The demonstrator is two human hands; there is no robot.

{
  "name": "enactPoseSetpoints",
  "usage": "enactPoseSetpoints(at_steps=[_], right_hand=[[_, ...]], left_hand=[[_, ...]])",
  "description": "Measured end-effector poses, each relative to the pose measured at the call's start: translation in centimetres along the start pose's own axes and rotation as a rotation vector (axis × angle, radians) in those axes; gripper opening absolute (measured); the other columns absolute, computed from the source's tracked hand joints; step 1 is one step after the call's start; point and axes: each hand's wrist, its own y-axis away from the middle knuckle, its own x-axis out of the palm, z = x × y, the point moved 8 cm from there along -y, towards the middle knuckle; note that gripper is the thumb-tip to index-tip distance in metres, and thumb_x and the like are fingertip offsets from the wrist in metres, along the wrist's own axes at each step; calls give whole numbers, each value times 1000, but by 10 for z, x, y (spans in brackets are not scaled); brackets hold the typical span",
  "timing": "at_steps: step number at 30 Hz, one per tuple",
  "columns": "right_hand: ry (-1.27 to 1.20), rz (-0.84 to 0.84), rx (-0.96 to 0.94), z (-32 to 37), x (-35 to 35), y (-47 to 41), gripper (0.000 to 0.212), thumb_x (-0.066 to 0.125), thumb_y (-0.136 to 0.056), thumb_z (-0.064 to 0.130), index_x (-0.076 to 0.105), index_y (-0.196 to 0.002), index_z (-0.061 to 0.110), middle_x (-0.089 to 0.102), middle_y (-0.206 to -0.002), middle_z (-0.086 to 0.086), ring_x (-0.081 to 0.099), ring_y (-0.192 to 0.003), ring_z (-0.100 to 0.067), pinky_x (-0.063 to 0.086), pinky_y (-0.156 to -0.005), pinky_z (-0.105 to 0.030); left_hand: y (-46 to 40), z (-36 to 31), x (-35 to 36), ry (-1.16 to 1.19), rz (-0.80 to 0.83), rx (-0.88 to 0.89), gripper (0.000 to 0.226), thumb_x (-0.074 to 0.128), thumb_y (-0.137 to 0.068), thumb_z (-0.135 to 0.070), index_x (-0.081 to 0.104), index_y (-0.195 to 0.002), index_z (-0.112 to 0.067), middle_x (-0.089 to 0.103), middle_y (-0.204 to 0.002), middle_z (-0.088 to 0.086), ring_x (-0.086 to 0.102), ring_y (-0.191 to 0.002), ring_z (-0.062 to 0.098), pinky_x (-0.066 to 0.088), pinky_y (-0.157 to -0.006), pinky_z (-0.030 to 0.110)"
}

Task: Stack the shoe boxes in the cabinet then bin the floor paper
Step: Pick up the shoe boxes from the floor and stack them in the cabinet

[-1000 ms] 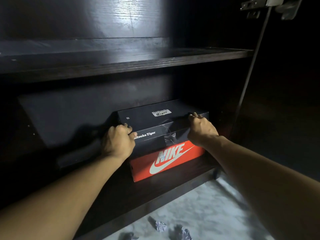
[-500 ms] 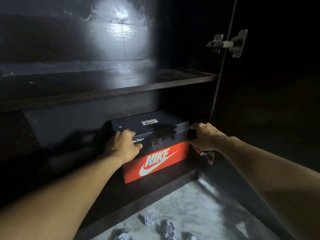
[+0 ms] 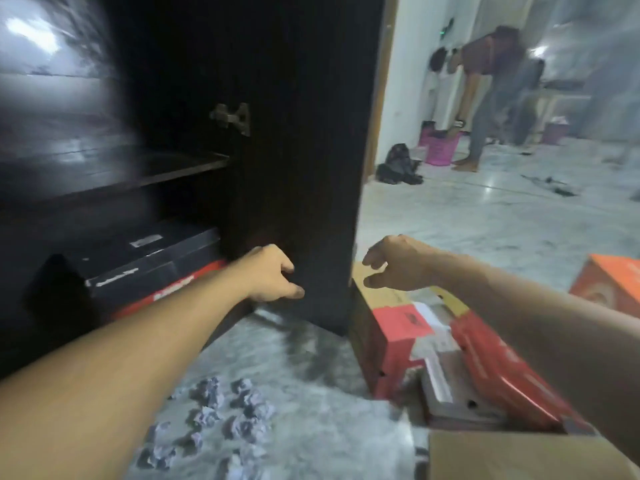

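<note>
Reaching for the next box w/ right hand, fingers loose, empty; left hand empty too. Two boxes stacked in cabinet; paper balls on floor. Next: grip it both sides.

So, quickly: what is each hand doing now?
Left hand: open, fingers loosely curled, holding nothing.
Right hand: open, holding nothing, above a box.

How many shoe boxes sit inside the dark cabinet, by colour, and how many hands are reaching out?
black cardboard shoe box, on top: 1
red cardboard shoe box, underneath: 1
bare hands, both holding nothing: 2, the left hand and the right hand
Total: 4
</note>
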Motion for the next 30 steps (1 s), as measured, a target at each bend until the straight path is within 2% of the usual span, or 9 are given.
enactPoseSetpoints(at_steps=[5,9,12,17,19,23,25,27,30], right_hand=[[-70,-11,196,-90,-17,118,46,72,-84,34,64,-126,17,68,-120,0,63,-111,-19,47,-94,-27],[-74,-33,344,-153,-12,213,45,72,-84,37,65,-126,22,68,-120,5,63,-108,-14,45,-85,-22],[-85,-4,475,-194,8,283,42,71,-86,36,66,-125,20,69,-120,3,63,-99,-12,39,-78,-19],[-212,71,702,-246,62,386,50,72,-84,41,64,-127,16,67,-123,-1,64,-105,-17,48,-94,-29],[-247,95,783,-261,89,421,45,72,-83,42,67,-121,18,69,-117,0,63,-99,-17,49,-85,-26],[-371,109,932,-285,155,479,28,76,-78,42,71,-97,22,71,-98,5,67,-87,-20,49,-68,-25],[-391,122,995,-290,190,500,19,73,-77,41,70,-87,25,70,-90,4,65,-88,-23,48,-65,-26],[-404,134,1063,-289,224,514,37,71,-77,42,69,-108,21,70,-106,-1,64,-103,-25,52,-82,-33],[-414,141,1162,-282,270,522,77,70,-71,55,45,-140,30,56,-133,-5,54,-122,-32,49,-95,-41]], left_hand=[[29,-153,57,-18,159,289,48,77,-73,-46,72,-110,-16,69,-115,5,64,-102,22,49,-83,30],[65,-253,113,-14,295,478,49,73,-80,-42,67,-120,-15,66,-124,2,62,-111,21,49,-93,30],[99,-308,161,-18,409,594,47,74,-79,-41,70,-113,-9,71,-114,5,66,-101,23,52,-91,39],[148,-375,239,-20,571,712,60,76,-78,-40,60,-128,-12,61,-131,2,60,-111,21,47,-89,29],[164,-396,269,-41,611,749,61,76,-76,-43,60,-128,-15,62,-130,2,59,-115,22,47,-95,32],[189,-424,325,-58,684,764,42,76,-76,-40,69,-106,-12,70,-105,4,65,-95,23,50,-78,30],[194,-424,350,-47,702,750,32,77,-76,-37,67,-93,-12,71,-104,10,66,-99,27,53,-84,37],[193,-417,373,-77,714,720,31,77,-76,-36,65,-94,-14,69,-112,12,64,-105,29,51,-92,40],[188,-410,397,-136,730,696,43,77,-74,-34,66,-107,-9,67,-111,10,62,-107,29,50,-93,39]])
